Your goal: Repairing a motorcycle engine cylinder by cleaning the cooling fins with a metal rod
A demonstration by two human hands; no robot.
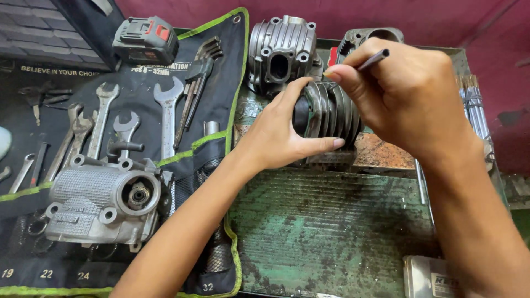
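Note:
A grey finned engine cylinder (331, 113) lies on its side on the worn green metal bench (331, 232). My left hand (281, 132) grips its near end, thumb along the bottom and fingers over the top. My right hand (403, 94) hovers over the cylinder's fins and pinches a thin dark metal rod (373, 58) between thumb and fingers, its tip pointing up and right.
A black tool roll with green trim (215, 132) holds several spanners (165, 110) and hex keys (200, 72). A grey cylinder head (102, 201) rests on it at lower left. Another finned engine part (280, 52) stands behind. A battery pack (144, 40) sits top left.

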